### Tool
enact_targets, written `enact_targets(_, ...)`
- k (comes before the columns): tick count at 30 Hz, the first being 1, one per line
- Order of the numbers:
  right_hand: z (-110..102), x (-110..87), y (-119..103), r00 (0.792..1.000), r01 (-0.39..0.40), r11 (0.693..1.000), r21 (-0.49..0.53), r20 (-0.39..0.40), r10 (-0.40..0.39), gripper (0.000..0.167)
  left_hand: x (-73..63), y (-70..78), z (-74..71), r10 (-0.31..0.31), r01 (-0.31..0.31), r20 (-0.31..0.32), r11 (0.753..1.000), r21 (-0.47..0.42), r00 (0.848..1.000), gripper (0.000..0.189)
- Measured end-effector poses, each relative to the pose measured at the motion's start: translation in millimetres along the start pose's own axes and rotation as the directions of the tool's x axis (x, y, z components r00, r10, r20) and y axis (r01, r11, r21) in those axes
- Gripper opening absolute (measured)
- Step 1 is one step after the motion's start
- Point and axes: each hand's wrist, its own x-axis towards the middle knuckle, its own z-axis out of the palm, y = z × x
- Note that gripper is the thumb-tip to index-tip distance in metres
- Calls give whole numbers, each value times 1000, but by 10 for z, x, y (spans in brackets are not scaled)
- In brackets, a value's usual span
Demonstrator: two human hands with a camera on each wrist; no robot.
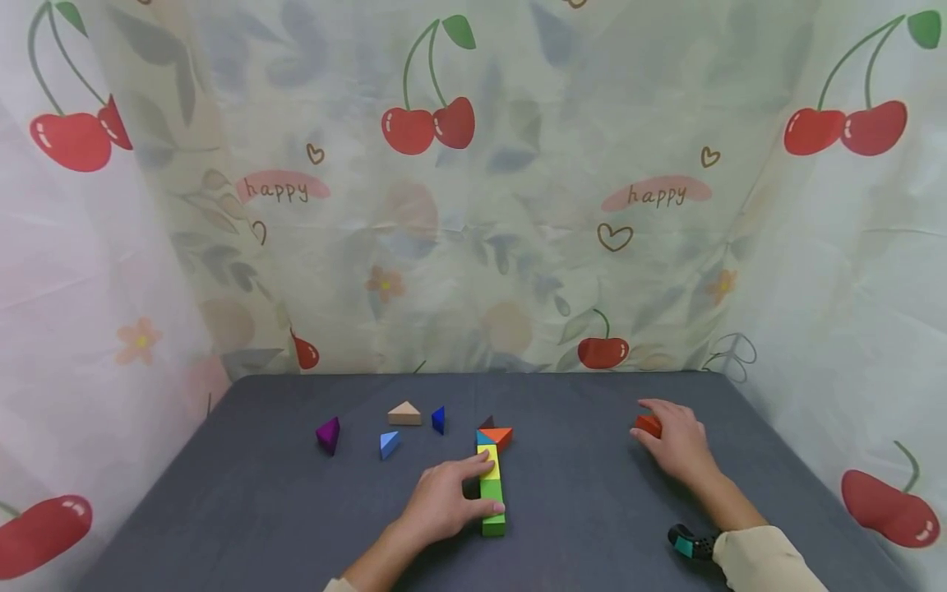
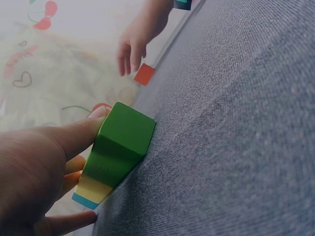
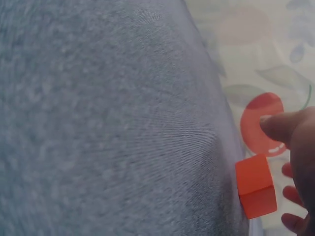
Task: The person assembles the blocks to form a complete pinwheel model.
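My left hand point(image 1: 442, 497) rests across a row of blocks, its thumb on a green block point(image 1: 492, 526) and a fingertip on a yellow block point(image 1: 490, 472). Beyond the yellow one lie a small blue triangular block point(image 1: 484, 439) and an orange triangular block point(image 1: 499, 436), with a dark one point(image 1: 487, 423) behind. In the left wrist view, the thumb touches the green block's upper edge. My right hand point(image 1: 679, 440) is spread around an orange-red block point(image 1: 648, 424) at the table's right. The right wrist view shows its thumb and fingers apart from that block point(image 3: 255, 184).
Left of the row on the grey table point(image 1: 259, 493) lie a purple block point(image 1: 329, 435), a wooden triangular block point(image 1: 404, 415), a light blue triangle point(image 1: 388, 445) and a dark blue one point(image 1: 439, 420). A printed curtain point(image 1: 473, 247) encloses the table's back and sides.
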Motion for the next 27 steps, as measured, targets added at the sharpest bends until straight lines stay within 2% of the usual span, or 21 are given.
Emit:
enact_targets(8,-45,34,53,992,-110,994,15,69,109,56,-1,6,5,14,-14,-12,1000,-5,1000,63)
enact_targets(15,-103,58,111,983,-135,990,39,133,129,51,-4,6,-1,7,-7,-3,1000,-9,1000,64)
enact_targets(20,-118,76,152,977,-158,987,32,148,151,43,-4,8,-7,3,-3,3,1000,-9,1000,64)
enact_targets(27,-125,141,204,977,-134,990,54,175,123,31,-7,8,-9,-5,5,10,1000,-15,1000,64)
